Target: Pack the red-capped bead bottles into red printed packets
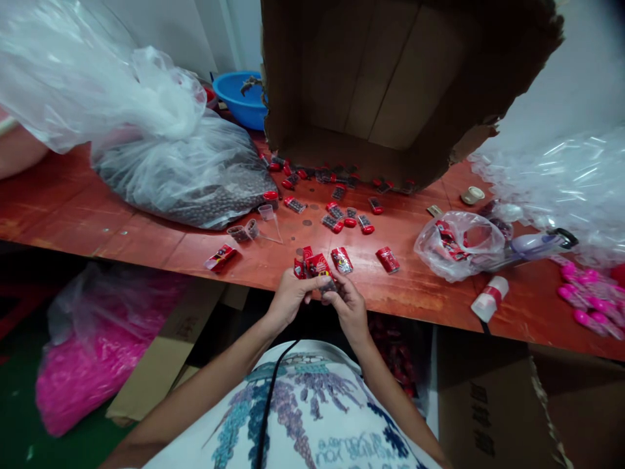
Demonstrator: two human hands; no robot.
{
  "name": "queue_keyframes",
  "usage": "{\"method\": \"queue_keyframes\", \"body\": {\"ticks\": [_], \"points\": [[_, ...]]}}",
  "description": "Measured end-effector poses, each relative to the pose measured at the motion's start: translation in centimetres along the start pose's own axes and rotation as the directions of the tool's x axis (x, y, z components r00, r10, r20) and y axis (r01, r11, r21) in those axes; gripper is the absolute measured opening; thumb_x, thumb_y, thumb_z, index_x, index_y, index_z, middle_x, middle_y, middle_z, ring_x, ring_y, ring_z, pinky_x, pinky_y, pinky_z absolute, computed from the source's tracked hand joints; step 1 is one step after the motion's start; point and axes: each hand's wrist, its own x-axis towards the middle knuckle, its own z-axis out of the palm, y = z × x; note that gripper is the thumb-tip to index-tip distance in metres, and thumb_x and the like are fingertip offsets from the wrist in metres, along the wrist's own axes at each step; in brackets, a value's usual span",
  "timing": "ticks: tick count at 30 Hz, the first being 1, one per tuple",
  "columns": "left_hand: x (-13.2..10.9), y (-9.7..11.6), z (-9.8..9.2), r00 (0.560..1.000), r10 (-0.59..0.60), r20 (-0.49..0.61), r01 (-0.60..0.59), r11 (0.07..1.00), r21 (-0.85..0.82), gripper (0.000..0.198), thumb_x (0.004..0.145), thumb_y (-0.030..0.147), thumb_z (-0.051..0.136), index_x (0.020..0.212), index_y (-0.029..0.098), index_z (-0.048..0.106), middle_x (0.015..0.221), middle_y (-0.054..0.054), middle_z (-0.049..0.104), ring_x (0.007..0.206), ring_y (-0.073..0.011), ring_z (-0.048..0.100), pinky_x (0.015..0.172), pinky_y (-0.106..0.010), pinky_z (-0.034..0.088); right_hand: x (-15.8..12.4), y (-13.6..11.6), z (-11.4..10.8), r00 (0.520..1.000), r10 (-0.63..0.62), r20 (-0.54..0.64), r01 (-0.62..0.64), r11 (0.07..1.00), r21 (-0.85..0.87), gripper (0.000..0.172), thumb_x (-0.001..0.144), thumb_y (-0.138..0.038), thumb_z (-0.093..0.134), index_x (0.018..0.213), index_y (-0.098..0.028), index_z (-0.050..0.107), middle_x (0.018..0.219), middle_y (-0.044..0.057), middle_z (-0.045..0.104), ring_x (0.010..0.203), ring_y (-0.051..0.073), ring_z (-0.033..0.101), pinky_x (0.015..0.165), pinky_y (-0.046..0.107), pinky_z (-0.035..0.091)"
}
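Close to the table's front edge, my left hand [288, 301] pinches red printed sleeves [317, 264]. My right hand [351, 311] has its fingers closed at the lower end of a small clear bottle [329, 285] with dark contents, partly covered by the front sleeve. Fingers hide much of both. Just beyond my hands lie a red sleeve stack [342, 260] and another red pack [387, 259], with a third red stack [222, 258] to the left. Several small red-capped bottles [333, 223] filled with dark beads are scattered farther back.
A large cardboard box [361, 146] opens toward me at the back. Left are a bag of dark beads [195, 176], a clear funnel [267, 213] and a blue basin [241, 98]. Right are a plastic bag of red packs [459, 244], a white roll [489, 298] and pink-capped bottles [593, 296].
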Motion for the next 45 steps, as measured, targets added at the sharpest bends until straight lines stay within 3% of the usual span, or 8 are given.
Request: {"method": "queue_keyframes", "body": {"ticks": [6,11,15,20,26,33,45], "points": [[-0.6,-0.8,0.9,0.995,0.065,-0.070,-0.064,0.998,0.016,0.024,0.060,0.029,0.078,0.068,0.011,0.064,0.056,0.001,0.056,0.044,-0.0065,0.044,0.037,-0.019,0.031,-0.3,-0.2,0.4,0.998,0.040,-0.050,-0.037,0.998,0.056,0.034,0.080,-0.029,0.062,0.113,-0.023,0.058,0.092,0.002,0.064,0.073,0.014,0.060,0.065,0.027,0.054],[-0.9,-1.0,1.6,0.976,0.113,-0.184,-0.107,0.993,0.044,0.027,0.058,0.028,0.080,0.071,0.013,0.062,0.061,0.001,0.060,0.047,-0.0074,0.047,0.041,-0.019,0.036,-1.0,0.3,1.1,0.990,-0.060,-0.126,0.044,0.991,-0.130,0.035,0.083,-0.029,0.058,0.117,-0.023,0.055,0.102,0.005,0.064,0.089,0.018,0.061,0.079,0.032,0.052],[-0.6,-0.9,1.2,0.993,0.071,-0.090,-0.070,0.997,0.015,0.025,0.060,0.028,0.079,0.071,0.012,0.063,0.060,0.000,0.060,0.047,-0.0077,0.048,0.041,-0.019,0.036,-0.9,0.5,0.8,0.994,-0.037,-0.101,0.028,0.996,-0.087,0.041,0.082,-0.028,0.059,0.123,-0.024,0.051,0.098,0.004,0.064,0.083,0.016,0.062,0.076,0.031,0.053],[-0.2,-0.3,0.1,0.997,-0.035,0.074,0.037,0.999,-0.031,0.023,0.061,0.028,0.078,0.069,0.012,0.064,0.061,-0.001,0.060,0.044,-0.0063,0.046,0.035,-0.018,0.028,-0.2,0.3,-0.8,1.000,0.001,0.027,0.000,1.000,-0.023,0.045,0.080,-0.026,0.062,0.124,-0.027,0.054,0.090,0.000,0.067,0.069,0.013,0.062,0.065,0.027,0.053],[0.1,0.0,-0.3,0.997,-0.066,0.041,0.067,0.997,-0.038,0.023,0.057,0.024,0.081,0.067,0.012,0.064,0.058,0.003,0.055,0.041,-0.0036,0.040,0.033,-0.016,0.025,-0.1,0.3,-1.4,0.981,-0.158,0.112,0.182,0.953,-0.242,0.050,0.079,-0.026,0.065,0.128,-0.030,0.055,0.121,0.002,0.063,0.109,0.022,0.059,0.094,0.036,0.047],[-0.1,-0.6,-0.1,0.991,-0.122,0.052,0.124,0.992,-0.033,0.023,0.058,0.027,0.080,0.064,0.011,0.064,0.053,0.003,0.053,0.040,-0.0033,0.039,0.033,-0.017,0.023,-0.2,1.1,-1.2,0.965,-0.255,0.062,0.260,0.899,-0.351,0.046,0.082,-0.025,0.062,0.127,-0.031,0.056,0.111,0.003,0.068,0.096,0.020,0.065,0.086,0.033,0.051],[-0.5,-1.2,0.3,0.990,-0.124,0.070,0.131,0.987,-0.097,0.021,0.062,0.025,0.079,0.064,0.012,0.062,0.055,0.004,0.052,0.041,-0.0019,0.037,0.034,-0.015,0.022,-0.4,2.0,-1.3,0.961,-0.277,-0.009,0.260,0.912,-0.316,0.042,0.081,-0.023,0.063,0.121,-0.033,0.060,0.102,0.002,0.071,0.083,0.019,0.067,0.079,0.033,0.053]]}}
